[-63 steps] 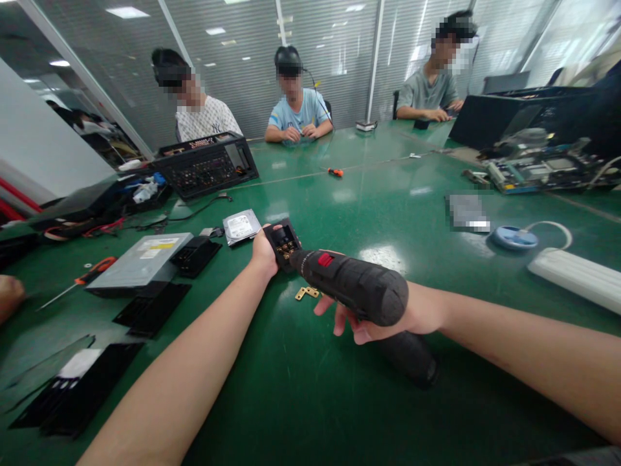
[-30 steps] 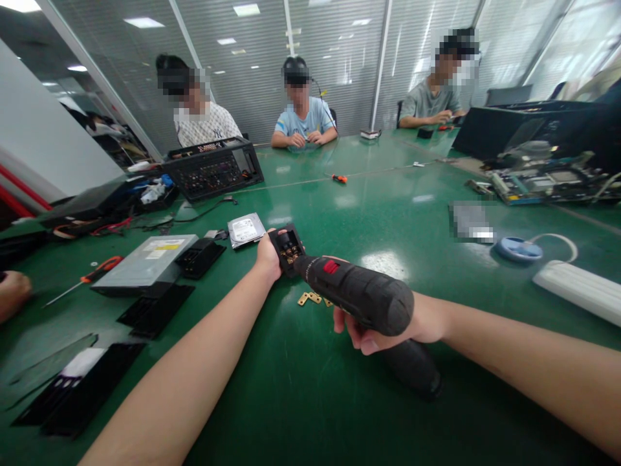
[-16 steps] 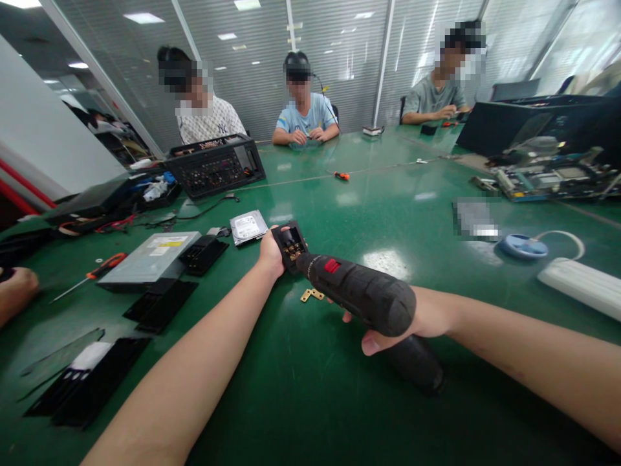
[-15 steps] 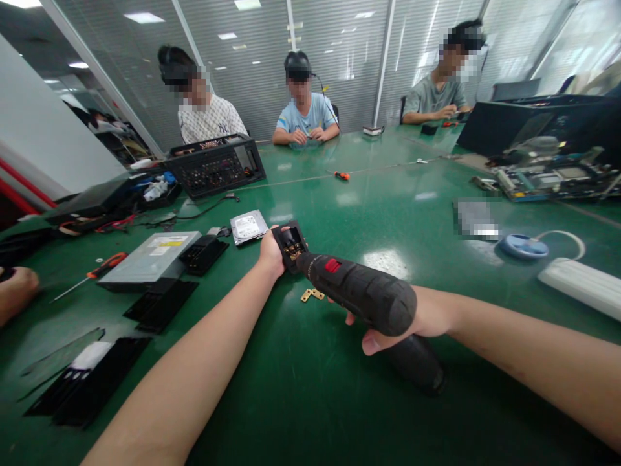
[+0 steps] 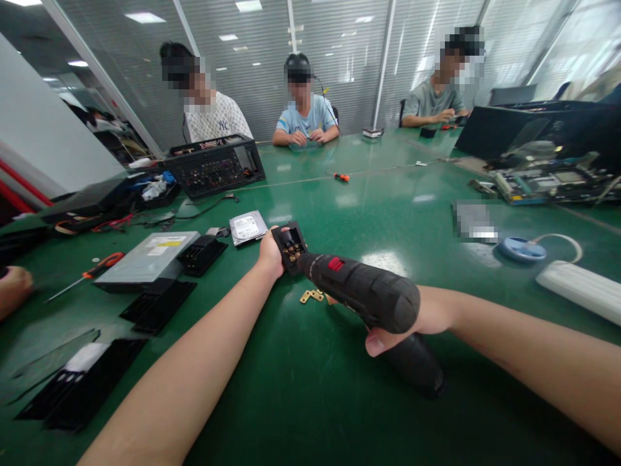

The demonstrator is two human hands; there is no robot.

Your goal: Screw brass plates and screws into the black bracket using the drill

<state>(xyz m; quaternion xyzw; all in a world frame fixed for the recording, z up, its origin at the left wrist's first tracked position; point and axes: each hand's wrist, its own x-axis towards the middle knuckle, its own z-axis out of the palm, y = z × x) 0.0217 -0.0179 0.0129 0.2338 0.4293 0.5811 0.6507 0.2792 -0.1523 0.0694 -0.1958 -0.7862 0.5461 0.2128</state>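
Observation:
My left hand (image 5: 272, 252) is closed around a small black plastic housing (image 5: 293, 234), tilted with its open side toward me. Brass-coloured pieces show inside it. My right hand (image 5: 429, 310) grips a black cordless drill (image 5: 361, 288) with a red switch on top. The drill's nose meets the lower right edge of the housing; its bit is too small to make out. Just below, several small brass plates with holes (image 5: 311, 296) lie on the green table (image 5: 291, 388), one partly hidden behind the drill.
A hard drive (image 5: 247, 228), a silver optical drive (image 5: 150, 259), an orange-handled screwdriver (image 5: 104, 265) and black panels (image 5: 97, 382) lie left. Circuit boards (image 5: 557, 181) and a white power strip (image 5: 587, 288) are at right. Co-workers sit opposite; another person's hand (image 5: 17, 291) shows at left.
The drill stays against the housing, with only a slight shift. My right fingers under it have moved, and one more brass plate shows beside the others.

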